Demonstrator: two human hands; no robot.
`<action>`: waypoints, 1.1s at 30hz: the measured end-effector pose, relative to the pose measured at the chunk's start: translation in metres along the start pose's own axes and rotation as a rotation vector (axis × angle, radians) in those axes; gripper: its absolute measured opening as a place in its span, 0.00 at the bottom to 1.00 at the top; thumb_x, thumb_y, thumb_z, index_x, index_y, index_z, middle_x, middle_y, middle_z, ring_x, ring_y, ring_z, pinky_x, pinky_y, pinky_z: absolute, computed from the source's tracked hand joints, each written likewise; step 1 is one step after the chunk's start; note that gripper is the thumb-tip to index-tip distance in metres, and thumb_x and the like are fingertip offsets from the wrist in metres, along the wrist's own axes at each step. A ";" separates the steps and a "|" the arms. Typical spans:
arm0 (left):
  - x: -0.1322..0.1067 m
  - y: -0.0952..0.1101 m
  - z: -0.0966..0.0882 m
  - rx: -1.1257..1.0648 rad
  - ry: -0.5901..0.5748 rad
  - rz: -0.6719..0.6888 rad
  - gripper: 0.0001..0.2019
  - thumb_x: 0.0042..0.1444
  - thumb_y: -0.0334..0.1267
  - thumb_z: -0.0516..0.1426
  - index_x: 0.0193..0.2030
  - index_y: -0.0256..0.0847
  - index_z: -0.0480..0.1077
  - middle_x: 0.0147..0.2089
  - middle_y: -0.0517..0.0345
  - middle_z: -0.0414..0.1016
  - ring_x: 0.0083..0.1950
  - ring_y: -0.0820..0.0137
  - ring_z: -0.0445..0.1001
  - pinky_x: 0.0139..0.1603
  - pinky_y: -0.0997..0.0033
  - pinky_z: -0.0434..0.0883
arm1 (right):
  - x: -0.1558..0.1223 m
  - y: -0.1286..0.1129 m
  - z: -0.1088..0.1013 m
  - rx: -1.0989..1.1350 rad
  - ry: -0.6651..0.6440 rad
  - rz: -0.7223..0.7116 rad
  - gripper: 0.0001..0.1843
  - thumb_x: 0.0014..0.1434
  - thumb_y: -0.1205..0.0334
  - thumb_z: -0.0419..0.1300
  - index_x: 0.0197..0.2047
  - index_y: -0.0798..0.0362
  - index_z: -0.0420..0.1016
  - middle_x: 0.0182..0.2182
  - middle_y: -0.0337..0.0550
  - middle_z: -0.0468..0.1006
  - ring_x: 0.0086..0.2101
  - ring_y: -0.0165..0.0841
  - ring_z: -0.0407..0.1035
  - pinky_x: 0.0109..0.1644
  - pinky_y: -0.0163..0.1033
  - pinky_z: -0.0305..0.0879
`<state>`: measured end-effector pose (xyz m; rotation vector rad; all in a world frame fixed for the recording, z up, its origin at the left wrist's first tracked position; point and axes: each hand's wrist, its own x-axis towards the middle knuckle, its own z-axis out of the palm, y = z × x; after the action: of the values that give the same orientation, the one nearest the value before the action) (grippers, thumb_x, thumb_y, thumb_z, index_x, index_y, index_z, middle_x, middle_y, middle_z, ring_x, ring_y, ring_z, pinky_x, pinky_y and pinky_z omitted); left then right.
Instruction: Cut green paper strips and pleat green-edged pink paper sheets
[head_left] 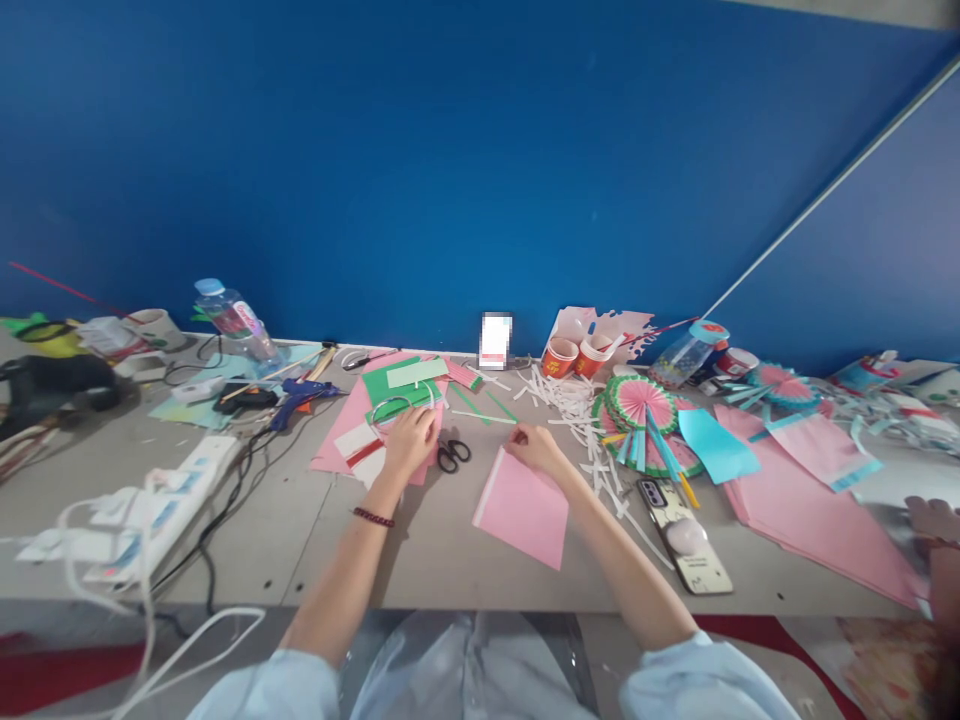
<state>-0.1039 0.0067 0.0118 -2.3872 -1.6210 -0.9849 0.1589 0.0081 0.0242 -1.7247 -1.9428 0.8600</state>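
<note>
Far left in the frame, a long white plastic power strip (191, 490) lies across the bench (285, 520), and a blue glue gun (304, 398) sits just beyond. Moving right, here's the left hand (411, 442), reaching over a pile of pink and green paper sheets (379, 385), its fingers bunched narrow near a pale ring; what they grip, I can't tell. A pair of black-handled scissors (453, 456) rests just beside, unheld.

Now dead centre, lower half: the flat, four-sided pink paper sheet (529, 515)! The right hand (534, 448) is on its upper edge, fingers pinched together there. Progress? One side seems done, a white strip running down the left edge; the other visible edges look plain, and whether they need anything is unclear. The sheet itself looks smooth, thin and unfolded, turned slightly askew.

Further right, loose white paper strips (559, 400) scatter towards pink-and-green pleated paper fans (645, 402), apparently assembled already.
</note>
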 end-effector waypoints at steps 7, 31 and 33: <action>0.001 0.037 -0.002 -0.396 -0.216 -0.091 0.11 0.60 0.41 0.50 0.40 0.43 0.73 0.38 0.55 0.76 0.36 0.68 0.73 0.40 0.70 0.68 | -0.001 0.004 -0.001 -0.031 -0.004 -0.137 0.10 0.47 0.61 0.63 0.34 0.55 0.75 0.29 0.41 0.76 0.31 0.32 0.68 0.35 0.34 0.60; -0.004 0.035 0.011 -0.909 0.176 -0.516 0.18 0.56 0.50 0.53 0.50 0.42 0.64 0.37 0.58 0.68 0.32 0.74 0.70 0.31 0.74 0.68 | 0.002 -0.003 -0.042 0.945 0.405 0.004 0.18 0.44 0.49 0.64 0.31 0.50 0.64 0.19 0.29 0.63 0.18 0.24 0.55 0.20 0.30 0.49; -0.002 0.037 0.009 -0.935 0.110 -0.524 0.16 0.56 0.51 0.53 0.42 0.41 0.66 0.31 0.60 0.68 0.28 0.74 0.68 0.30 0.74 0.68 | 0.000 -0.007 -0.042 1.072 0.406 0.055 0.20 0.41 0.49 0.66 0.31 0.50 0.62 0.19 0.29 0.64 0.18 0.23 0.55 0.18 0.29 0.48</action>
<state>-0.0683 -0.0074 0.0134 -2.2575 -2.1013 -2.3554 0.1813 0.0154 0.0594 -1.1405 -0.8627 1.1503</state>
